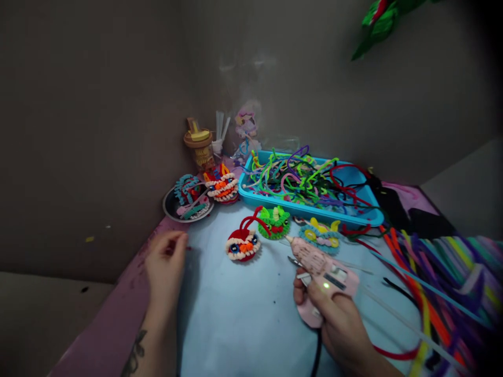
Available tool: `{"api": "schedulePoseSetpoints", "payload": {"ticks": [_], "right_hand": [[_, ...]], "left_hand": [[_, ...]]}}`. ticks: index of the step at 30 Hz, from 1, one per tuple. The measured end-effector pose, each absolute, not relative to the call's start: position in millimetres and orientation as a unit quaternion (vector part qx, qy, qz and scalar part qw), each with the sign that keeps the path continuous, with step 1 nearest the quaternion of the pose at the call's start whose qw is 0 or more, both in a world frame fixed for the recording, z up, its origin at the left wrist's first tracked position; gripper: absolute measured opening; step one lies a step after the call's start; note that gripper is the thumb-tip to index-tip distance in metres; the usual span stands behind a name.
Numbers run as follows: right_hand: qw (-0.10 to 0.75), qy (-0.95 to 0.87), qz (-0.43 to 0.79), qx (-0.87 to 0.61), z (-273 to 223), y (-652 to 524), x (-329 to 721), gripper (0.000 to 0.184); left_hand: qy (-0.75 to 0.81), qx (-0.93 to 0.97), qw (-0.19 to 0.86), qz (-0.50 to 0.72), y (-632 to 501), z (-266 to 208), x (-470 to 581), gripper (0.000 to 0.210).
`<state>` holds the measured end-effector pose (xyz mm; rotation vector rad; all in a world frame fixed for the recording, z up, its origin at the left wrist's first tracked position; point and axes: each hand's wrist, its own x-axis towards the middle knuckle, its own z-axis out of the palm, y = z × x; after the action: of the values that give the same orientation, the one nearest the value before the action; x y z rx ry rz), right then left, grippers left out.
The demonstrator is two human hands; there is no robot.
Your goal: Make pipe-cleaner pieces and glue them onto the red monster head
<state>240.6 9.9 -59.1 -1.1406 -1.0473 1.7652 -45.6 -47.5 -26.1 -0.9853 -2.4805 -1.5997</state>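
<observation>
My right hand (334,309) is wrapped round a pink hot glue gun (324,269) with a small green light on. Its nozzle points up and left, close to a green pipe-cleaner lion head (275,224). Dark metal tips (294,260), perhaps of a tool, show beside the gun. My left hand (167,262) is raised over the left table edge, fingers curled in a pinch. A bit of dark red shows by the fingers, too small to name. Between the hands lies a red and white lion head (242,245) with red loops. A blue and yellow one (320,235) sits behind the gun.
A blue tray (310,207) of tangled pipe cleaners stands at the back. Left of it are an orange and white lion head (222,184), a metal bowl (170,209) of pieces and a lidded cup (200,149). Bundled pipe cleaners (440,272) cover the right side.
</observation>
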Motion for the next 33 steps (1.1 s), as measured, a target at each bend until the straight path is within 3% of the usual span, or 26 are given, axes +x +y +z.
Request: {"api": "schedulePoseSetpoints", "payload": {"ticks": [2, 6, 13, 33], "right_hand": [[0.384, -0.41, 0.696, -0.448, -60, 10, 240, 0.032], [0.378, -0.403, 0.703, -0.447, -61, 10, 241, 0.033], [0.362, -0.424, 0.695, -0.454, -63, 9, 241, 0.035], [0.339, -0.463, 0.676, -0.463, -59, 7, 242, 0.039]], "left_hand": [[-0.791, -0.384, -0.061, -0.473, -45, -23, -26, 0.027], [-0.79, -0.412, -0.196, -0.409, -40, -26, 2, 0.029], [-0.813, -0.332, -0.282, -0.388, -34, -32, 7, 0.04], [-0.785, -0.256, -0.337, -0.453, -39, -24, 11, 0.029]]}}
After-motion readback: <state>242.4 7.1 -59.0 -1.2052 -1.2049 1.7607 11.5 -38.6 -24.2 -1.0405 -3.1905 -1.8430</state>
